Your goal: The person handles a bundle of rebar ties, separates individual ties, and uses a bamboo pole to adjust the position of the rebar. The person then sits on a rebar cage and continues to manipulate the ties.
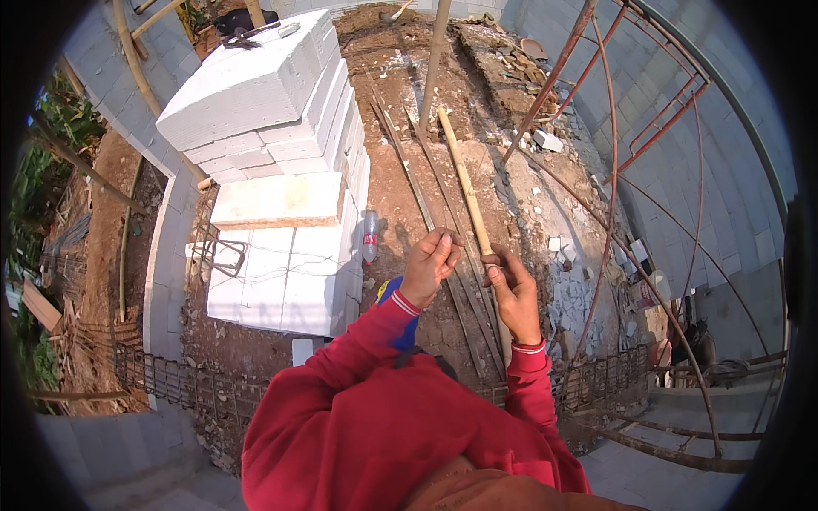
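Both my hands are raised in front of my chest, apart from each other, above the dirt floor. My left hand (pixel 432 266) is closed in a pinch, thumb against the fingertips. My right hand (pixel 515 298) is also closed, thumb pressed toward its bent fingers. Whatever either one holds is too small or thin to make out. Beyond and below them lies a bamboo pole (pixel 465 180), partly covered by the right hand. Long thin bars (pixel 405 175) run beside it on the ground.
Left of me stands a stack of white blocks (pixel 290 277), with a wire-like metal piece (pixel 223 255) and tools (pixel 247 39) on it. A plastic bottle (pixel 370 237) is beside the stack. Red metal scaffolding (pixel 613 140) rises at right; a rebar cage (pixel 183 379) runs low at left.
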`<state>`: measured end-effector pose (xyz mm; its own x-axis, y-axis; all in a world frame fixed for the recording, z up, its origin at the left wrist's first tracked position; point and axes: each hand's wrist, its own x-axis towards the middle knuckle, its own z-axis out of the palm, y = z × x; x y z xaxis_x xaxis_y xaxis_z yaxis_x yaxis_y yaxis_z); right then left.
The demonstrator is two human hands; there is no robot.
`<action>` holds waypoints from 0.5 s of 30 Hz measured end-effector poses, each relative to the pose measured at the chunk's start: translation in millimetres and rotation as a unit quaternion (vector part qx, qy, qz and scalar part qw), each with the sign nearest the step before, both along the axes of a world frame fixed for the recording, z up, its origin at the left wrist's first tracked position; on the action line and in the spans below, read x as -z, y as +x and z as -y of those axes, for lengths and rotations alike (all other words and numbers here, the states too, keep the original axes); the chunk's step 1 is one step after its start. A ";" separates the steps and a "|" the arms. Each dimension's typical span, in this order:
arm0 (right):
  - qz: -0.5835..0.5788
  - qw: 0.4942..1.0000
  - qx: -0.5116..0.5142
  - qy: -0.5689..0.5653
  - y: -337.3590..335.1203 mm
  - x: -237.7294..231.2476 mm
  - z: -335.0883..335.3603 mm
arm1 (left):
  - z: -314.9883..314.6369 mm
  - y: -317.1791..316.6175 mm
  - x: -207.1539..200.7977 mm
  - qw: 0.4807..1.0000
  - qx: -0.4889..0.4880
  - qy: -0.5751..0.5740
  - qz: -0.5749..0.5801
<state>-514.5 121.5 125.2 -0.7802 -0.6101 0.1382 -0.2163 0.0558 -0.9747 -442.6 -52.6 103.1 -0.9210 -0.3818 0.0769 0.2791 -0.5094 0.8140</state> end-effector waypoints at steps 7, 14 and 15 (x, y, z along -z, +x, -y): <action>-0.016 0.998 -0.018 -0.054 -46.2 -63.2 94.2 | 16.8 -20.8 9.7 0.998 0.038 -0.046 -0.009; -0.178 0.978 -0.104 -0.040 -80.5 -34.3 203.9 | 124.2 -62.2 16.1 0.993 -0.086 -0.081 0.009; -0.138 0.982 -0.120 -0.046 -88.9 -34.0 220.7 | 139.5 -66.5 16.7 0.991 -0.095 -0.091 0.036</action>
